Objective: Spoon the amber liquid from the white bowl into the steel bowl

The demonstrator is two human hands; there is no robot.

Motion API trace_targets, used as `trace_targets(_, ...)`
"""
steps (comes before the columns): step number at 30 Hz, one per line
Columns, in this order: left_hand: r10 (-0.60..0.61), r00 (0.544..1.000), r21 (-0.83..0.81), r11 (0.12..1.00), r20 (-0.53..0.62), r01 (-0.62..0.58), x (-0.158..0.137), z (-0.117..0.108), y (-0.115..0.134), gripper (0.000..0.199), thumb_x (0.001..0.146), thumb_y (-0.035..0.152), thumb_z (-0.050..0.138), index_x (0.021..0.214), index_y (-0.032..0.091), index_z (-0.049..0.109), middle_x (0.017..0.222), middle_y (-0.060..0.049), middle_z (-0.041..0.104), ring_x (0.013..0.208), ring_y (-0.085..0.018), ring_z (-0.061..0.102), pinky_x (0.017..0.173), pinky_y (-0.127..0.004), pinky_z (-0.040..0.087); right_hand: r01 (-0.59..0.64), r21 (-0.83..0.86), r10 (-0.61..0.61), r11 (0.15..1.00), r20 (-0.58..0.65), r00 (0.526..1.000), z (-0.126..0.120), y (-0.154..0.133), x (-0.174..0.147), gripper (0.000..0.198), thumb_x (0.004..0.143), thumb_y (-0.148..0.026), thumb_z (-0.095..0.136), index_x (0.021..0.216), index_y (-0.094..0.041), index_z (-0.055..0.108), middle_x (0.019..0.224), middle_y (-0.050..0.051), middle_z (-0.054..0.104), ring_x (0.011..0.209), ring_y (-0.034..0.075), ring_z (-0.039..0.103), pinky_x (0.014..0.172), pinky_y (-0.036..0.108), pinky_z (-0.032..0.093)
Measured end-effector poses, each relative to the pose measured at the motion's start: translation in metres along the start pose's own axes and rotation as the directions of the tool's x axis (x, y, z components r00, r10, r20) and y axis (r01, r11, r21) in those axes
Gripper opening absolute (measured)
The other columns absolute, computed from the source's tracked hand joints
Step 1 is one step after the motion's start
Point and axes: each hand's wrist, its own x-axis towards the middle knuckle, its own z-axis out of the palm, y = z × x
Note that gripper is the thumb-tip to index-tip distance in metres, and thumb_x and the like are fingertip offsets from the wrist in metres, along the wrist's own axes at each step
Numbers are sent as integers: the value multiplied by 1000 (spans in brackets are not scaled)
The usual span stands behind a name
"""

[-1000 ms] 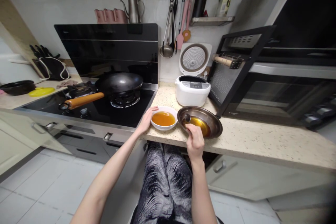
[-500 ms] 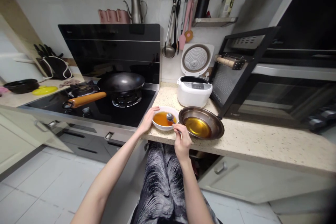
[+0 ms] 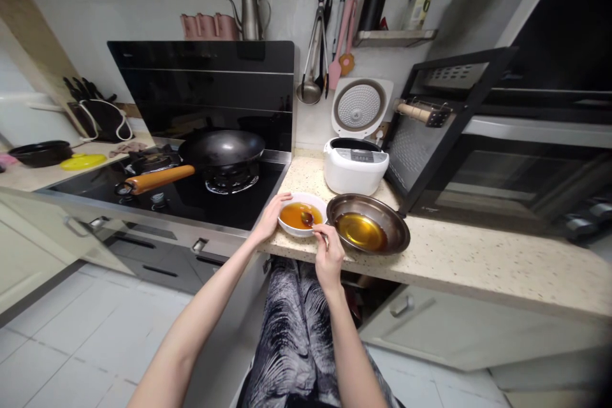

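A white bowl of amber liquid stands near the counter's front edge. My left hand steadies it by the left side, fingers along the rim. Between the thumb and fingers of my right hand is the handle of a metal spoon, whose head dips into the liquid. Just right of the bowl, close to my right hand, a round metal basin holds golden liquid.
Behind the bowls is a white rice cooker with its lid raised. A wok with a wooden handle sits on the stove to the left. An oven stands at the right. Utensils hang on the wall.
My right hand has lowered the spoon, so its head has gone from above the liquid into it. My left hand stays on the bowl. The view has shifted slightly.
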Motion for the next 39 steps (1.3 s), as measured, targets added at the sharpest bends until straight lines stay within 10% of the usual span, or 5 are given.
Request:
trace_targets(8,0,1000,9,1000,3,0,0,0,0,46,105,42,34,120,17,68,140,-12,61,136,-23,54,125,-44,33,-180,112,192,977,-109,975,3,-2,-4,20,101,-31,51,96,-19,66,95,6,71,87,16,69,85,32,57)
trace_targets(39,13,1000,11,1000,16,-13,0,-1,-1,45,105,42,33,121,17,67,142,-12,60,138,-24,53,126,-45,31,-99,26,102,995,-370,923,-38,-4,13,17,100,-32,55,95,-19,64,97,7,70,91,19,70,86,39,59)
